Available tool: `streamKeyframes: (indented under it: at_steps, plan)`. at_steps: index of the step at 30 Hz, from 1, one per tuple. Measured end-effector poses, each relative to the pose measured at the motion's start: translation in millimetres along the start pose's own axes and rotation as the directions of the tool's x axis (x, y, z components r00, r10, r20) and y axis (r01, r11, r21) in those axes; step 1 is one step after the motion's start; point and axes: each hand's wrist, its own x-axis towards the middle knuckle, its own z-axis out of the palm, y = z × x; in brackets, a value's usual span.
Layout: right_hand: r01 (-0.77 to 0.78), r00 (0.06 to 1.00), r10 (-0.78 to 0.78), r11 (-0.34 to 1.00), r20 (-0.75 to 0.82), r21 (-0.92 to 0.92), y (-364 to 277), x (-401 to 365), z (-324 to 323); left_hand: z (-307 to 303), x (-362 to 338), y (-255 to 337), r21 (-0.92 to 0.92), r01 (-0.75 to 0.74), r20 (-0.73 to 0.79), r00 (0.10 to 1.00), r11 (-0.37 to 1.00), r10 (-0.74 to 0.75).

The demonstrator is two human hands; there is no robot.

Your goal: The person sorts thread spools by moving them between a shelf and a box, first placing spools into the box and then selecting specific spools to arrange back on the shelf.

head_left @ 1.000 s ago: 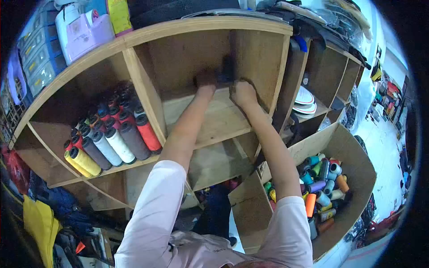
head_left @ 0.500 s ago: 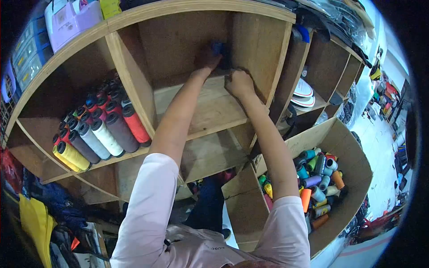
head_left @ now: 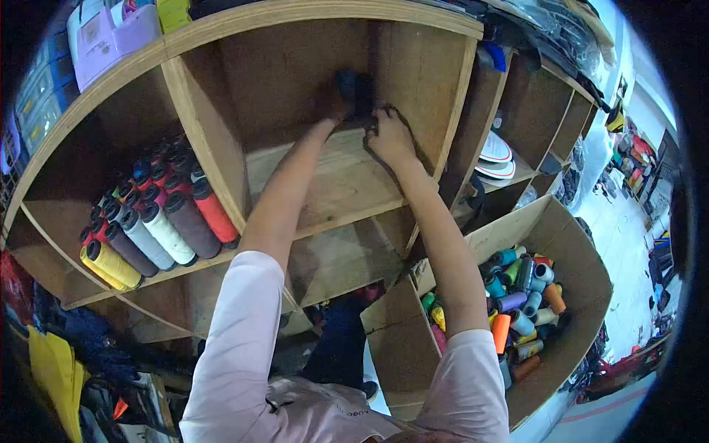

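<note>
Both arms reach into an upper shelf compartment [head_left: 336,168]. In its shadowed back right corner, a blue thread spool [head_left: 345,83] stands beside a darker spool [head_left: 363,90]. My left hand [head_left: 334,109] is at the blue spool, its fingers apparently closed round it, though deep shadow blurs them. Just in front of the dark spool, to its right, is my right hand [head_left: 391,137] with curled fingers. Whatever lies inside that grip is hidden from view.
Thread cones [head_left: 164,221] in yellow, grey, white and red lie stacked in the left compartment. A cardboard box [head_left: 583,295] of mixed spools stands at lower right. White round-ended items [head_left: 496,156] sit on the shelf beyond. A purple container [head_left: 118,40] rests on top.
The dark spool now shows more clearly beside the blue one. My left hand and the blue spool appear slightly further left; my right hand's fingers have shifted a little. The camera view moved slightly.
</note>
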Motion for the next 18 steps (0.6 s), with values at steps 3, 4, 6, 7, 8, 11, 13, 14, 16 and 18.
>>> streamKeyframes:
  at_steps: [3, 4, 6, 7, 8, 11, 13, 14, 16, 18]
  plan:
    - [-0.040, 0.998, 0.037, 0.998, 0.053, 0.052, -3.6, -0.3, -6.4, -43.3, -6.7, 32.6, -0.196, 0.015, 0.043, 0.999, 0.981, -0.006]
    - [-0.038, 0.998, 0.035, 0.998, 0.056, 0.053, -2.8, 0.5, -4.4, -28.5, -4.7, 19.8, -0.194, 0.017, 0.043, 0.999, 0.981, -0.009]
    - [-0.019, 0.997, 0.014, 0.998, 0.071, 0.066, -0.9, 2.1, -3.9, -14.3, -0.7, 8.8, -0.130, 0.011, 0.013, 1.000, 0.991, -0.009]
    - [-0.016, 0.998, 0.012, 0.998, 0.069, 0.062, -0.7, 1.0, -3.7, -15.5, -0.2, 9.7, -0.110, 0.009, 0.001, 1.000, 0.994, -0.009]
    - [-0.018, 0.998, 0.015, 0.999, 0.056, 0.042, -0.9, -0.9, -3.2, -17.6, -1.4, 9.9, -0.140, 0.012, 0.031, 0.999, 0.990, -0.008]
    - [0.007, 0.999, -0.008, 0.999, 0.040, 0.036, 1.6, -0.7, -3.6, -22.3, -2.6, 15.4, -0.129, 0.072, 0.114, 0.992, 0.989, -0.057]
    - [0.033, 0.999, -0.035, 0.998, 0.038, 0.052, 3.7, 2.2, 2.2, -21.2, -8.2, 17.2, -0.083, 0.128, 0.165, 0.980, 0.988, -0.113]
    - [0.060, 0.998, -0.060, 0.998, 0.037, 0.000, 4.3, 4.2, 5.4, -18.9, -14.7, 20.4, -0.095, 0.127, 0.061, 0.991, 0.987, -0.122]
    - [0.080, 0.996, -0.078, 0.995, 0.035, -0.051, 3.4, 2.3, 6.4, -10.5, -22.3, 16.1, -0.107, 0.122, -0.038, 0.991, 0.987, -0.127]
    - [0.111, 0.992, -0.104, 0.990, 0.075, -0.089, 1.8, 1.8, 5.8, -12.1, -18.5, 12.9, -0.232, 0.268, 0.236, 0.948, 0.935, -0.213]
